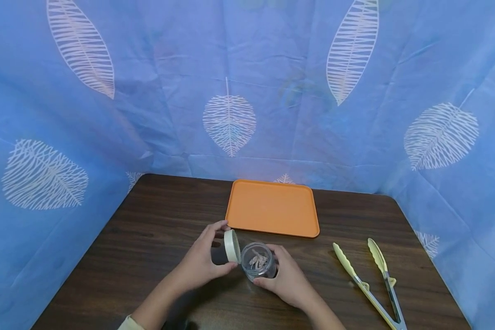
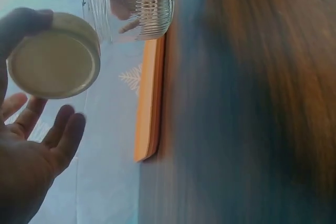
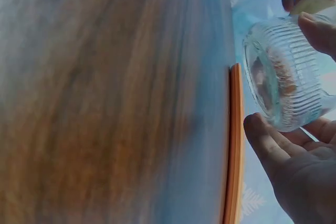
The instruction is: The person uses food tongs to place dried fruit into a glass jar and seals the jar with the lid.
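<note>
So, quick rundown of the table right now:

Left hand (image 1: 202, 263): holding a cream lid (image 1: 232, 246) by its edge, thumb and fingertips pinching it, lid turned up on its side just beside the jar mouth.

Right hand (image 1: 286, 277): fingers curled around a ribbed glass jar (image 1: 259, 261), which is tipped over toward the lid, open end facing the left hand.

Jar contents: some pale, pinkish bits inside, can't tell what they are.

Where it all sits: near front of the dark wooden table (image 1: 156, 229), both hands touching or just above it.

Orange tray (image 1: 272, 208): flat on the table behind the hands.

Tongs (image 1: 371, 279): 1 pale yellow-green pair, lying off to the right, well apart from the jar.

Backdrop: blue cloth (image 1: 148, 91) with white leaf prints.
</note>
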The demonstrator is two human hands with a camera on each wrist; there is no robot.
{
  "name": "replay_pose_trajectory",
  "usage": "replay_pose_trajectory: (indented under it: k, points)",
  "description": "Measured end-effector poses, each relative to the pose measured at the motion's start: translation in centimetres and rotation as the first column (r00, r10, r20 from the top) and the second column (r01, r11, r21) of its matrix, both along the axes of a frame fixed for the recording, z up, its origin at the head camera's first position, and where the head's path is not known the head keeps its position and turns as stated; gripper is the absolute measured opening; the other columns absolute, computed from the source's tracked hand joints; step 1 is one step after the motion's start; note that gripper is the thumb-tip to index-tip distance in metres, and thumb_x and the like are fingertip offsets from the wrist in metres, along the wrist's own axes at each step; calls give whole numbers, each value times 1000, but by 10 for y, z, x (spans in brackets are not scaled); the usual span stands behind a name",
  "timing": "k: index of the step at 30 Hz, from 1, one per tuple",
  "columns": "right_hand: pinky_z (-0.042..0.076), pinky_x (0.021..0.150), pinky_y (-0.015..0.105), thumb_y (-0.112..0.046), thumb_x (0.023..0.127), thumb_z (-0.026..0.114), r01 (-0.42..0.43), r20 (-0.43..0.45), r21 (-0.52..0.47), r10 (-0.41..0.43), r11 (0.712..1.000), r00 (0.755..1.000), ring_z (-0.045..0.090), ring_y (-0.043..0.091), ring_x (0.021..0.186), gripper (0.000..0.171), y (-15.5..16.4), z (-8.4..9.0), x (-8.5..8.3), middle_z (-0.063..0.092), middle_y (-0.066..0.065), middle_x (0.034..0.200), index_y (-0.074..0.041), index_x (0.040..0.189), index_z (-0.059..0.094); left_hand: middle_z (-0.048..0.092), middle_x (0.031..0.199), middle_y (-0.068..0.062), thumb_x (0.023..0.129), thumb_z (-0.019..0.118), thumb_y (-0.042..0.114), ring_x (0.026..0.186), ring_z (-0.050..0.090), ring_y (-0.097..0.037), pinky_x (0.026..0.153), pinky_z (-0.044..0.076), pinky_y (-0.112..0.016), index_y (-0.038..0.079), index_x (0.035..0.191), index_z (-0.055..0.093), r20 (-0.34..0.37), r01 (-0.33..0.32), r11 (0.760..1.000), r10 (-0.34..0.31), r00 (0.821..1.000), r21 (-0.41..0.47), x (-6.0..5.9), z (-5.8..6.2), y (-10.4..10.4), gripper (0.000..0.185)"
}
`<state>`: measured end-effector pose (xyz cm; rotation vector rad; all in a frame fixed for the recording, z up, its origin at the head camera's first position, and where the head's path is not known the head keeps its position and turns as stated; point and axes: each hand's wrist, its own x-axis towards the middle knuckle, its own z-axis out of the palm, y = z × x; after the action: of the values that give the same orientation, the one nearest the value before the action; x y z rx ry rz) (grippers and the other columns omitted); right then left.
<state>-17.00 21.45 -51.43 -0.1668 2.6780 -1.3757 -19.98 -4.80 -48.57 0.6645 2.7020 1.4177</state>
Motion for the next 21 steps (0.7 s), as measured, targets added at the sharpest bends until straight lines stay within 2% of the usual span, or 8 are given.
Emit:
replay_pose_trajectory:
  k: [5, 10, 13, 16, 21]
  points:
    - [54, 107, 51, -33, 76, 101, -7, -45, -19, 6, 1000, 999, 63, 23, 130, 88, -1, 2, 2, 62, 3, 137, -15, 150, 57, 54, 153, -4, 83, 96, 19, 135, 64, -26, 110, 58, -42, 18, 163, 34, 72, 84, 988, -94, 993, 132, -3, 0, 2, 101]
    - [54, 105, 51, -31, 79, 100, -2, -42, -83, -2, 997, 999, 59, 25, 130, 88, -1, 4, 9, 58, 6, 140, -19, 154, 55, 48, 161, -12, 91, 90, 19, 135, 65, -36, 102, 61, -37, 23, 168, 24, 155, 175, 948, -221, 963, 266, -4, -1, 7, 102]
    - [54, 106, 51, -28, 79, 99, 15, -25, -148, -19, 989, 1000, 55, 26, 132, 88, -1, 5, 13, 55, 8, 141, -21, 155, 55, 47, 164, -12, 93, 89, 22, 136, 63, -38, 100, 63, -40, 26, 171, 18, 185, 206, 936, -265, 946, 287, -6, 0, 10, 105]
    - [52, 107, 50, -27, 79, 99, 26, -31, -198, -33, 980, 999, 53, 26, 132, 88, -2, 8, 13, 52, 8, 142, -24, 156, 56, 48, 166, -12, 94, 88, 23, 135, 62, -43, 101, 62, -48, 26, 171, 15, 196, 219, 930, -283, 939, 294, -8, 3, 12, 106]
    - [53, 103, 43, -25, 78, 100, 26, -63, -218, -41, 976, 997, 53, 25, 130, 88, -3, 12, 10, 50, 7, 141, -30, 154, 57, 46, 168, -14, 95, 87, 20, 137, 61, -49, 102, 60, -52, 23, 172, 17, 199, 255, 923, -318, 927, 287, -13, 9, 12, 103]
